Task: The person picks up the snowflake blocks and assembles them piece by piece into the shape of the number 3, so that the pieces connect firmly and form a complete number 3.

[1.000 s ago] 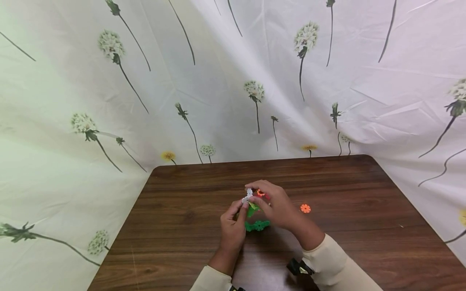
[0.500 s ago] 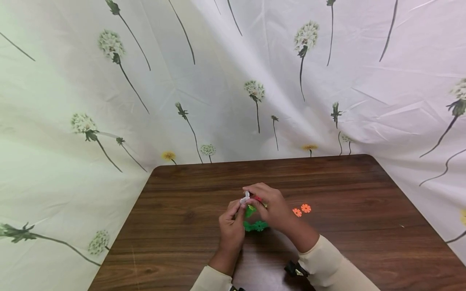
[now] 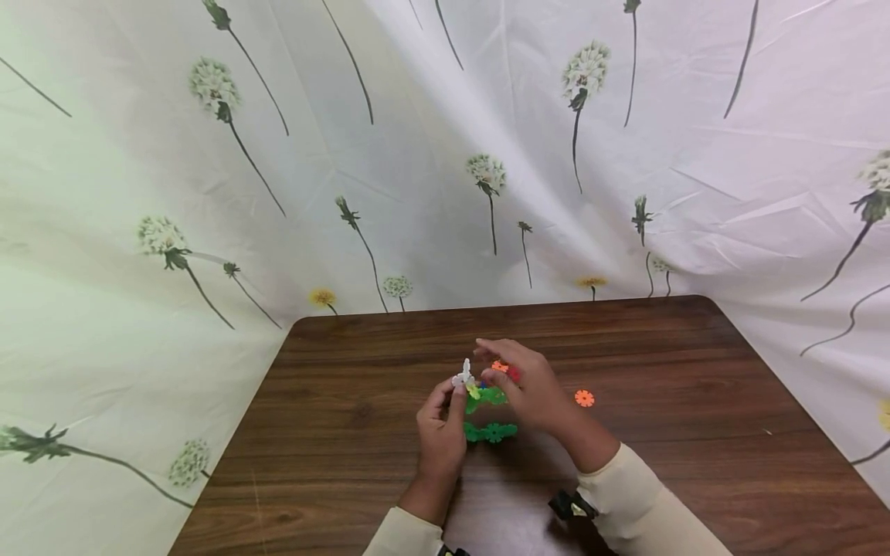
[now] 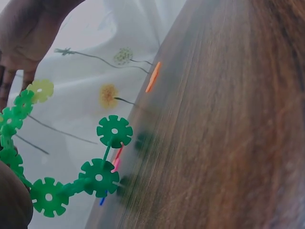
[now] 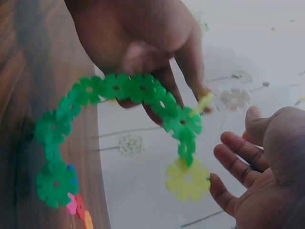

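My left hand pinches a curved chain of notched interlocking plastic discs near its white discs. Most of the chain is green; it bends in an arc below the fingers in the right wrist view. A pale yellow disc hangs from one branch, and a smaller yellow piece sits beside the white one. To the right of the white discs is my right hand, apart from them, its fingers spread and loosely bent with nothing between them.
An orange disc lies on the brown wooden table, right of my right hand. Another orange disc and a red one show beyond that hand. Pink and blue discs lie nearby. A dandelion-print cloth hangs behind.
My right fingers have come off the white discs and moved slightly up and right. The left hand keeps its hold, with the white discs shifted a little left.
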Tool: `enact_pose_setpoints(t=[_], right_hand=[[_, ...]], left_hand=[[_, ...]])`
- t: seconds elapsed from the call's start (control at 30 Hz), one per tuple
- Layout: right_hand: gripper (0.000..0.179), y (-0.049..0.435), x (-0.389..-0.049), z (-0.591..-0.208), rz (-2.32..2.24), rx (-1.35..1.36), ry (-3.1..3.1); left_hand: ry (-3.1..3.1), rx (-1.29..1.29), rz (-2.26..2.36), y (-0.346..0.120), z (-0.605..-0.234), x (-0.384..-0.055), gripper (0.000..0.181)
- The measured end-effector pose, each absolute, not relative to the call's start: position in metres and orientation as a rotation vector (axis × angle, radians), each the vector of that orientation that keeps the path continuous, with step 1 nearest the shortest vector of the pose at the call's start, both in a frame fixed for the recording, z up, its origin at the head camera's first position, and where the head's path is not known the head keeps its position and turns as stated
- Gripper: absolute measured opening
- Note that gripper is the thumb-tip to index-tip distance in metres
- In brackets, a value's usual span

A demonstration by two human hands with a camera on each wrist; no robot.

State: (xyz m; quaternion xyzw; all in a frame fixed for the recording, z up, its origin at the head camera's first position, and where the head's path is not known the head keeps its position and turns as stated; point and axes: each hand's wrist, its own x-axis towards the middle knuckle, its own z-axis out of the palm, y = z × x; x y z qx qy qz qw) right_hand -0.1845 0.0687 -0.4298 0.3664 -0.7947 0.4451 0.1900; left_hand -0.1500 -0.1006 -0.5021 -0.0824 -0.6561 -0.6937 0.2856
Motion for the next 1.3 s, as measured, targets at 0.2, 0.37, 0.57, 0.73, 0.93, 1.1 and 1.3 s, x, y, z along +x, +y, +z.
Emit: enact_pose_setpoints(t=[0.2,0.37,0.57,0.73,0.93,1.1,1.3], right_hand=[[0.037,0.081,-0.198,-0.431,1.35,0.926,-2.288],[0.03,0.093,-0.21,-0.439,1.441,0.774,-2.363],[0.03,0.103,-0.221,-0.453,1.561,0.598,-2.498],[0.032,0.104,-0.229,-0.467,1.569,0.54,-2.574],[0.03,0.104,-0.238,-0.487,1.533,0.511,-2.615],[0.028,0.105,-0.245,-0.506,1.434,0.501,-2.666],[0.029,0.107,-0.248,-0.52,1.369,0.467,-2.696]], left_hand=[[-1.715,-0.248,-1.907,-0.102,-0.501,-0.151,0.02],[-1.724,-0.243,-1.945,-0.104,-0.499,-0.15,0.023],[-1.738,-0.231,-1.949,-0.106,-0.5,-0.151,0.025],[-1.748,-0.229,-1.959,-0.107,-0.502,-0.152,0.028],[-1.775,-0.24,-1.948,-0.108,-0.501,-0.15,0.027],[-1.772,-0.254,-1.971,-0.108,-0.501,-0.149,0.024],[-1.789,-0.26,-1.928,-0.109,-0.501,-0.149,0.026]])
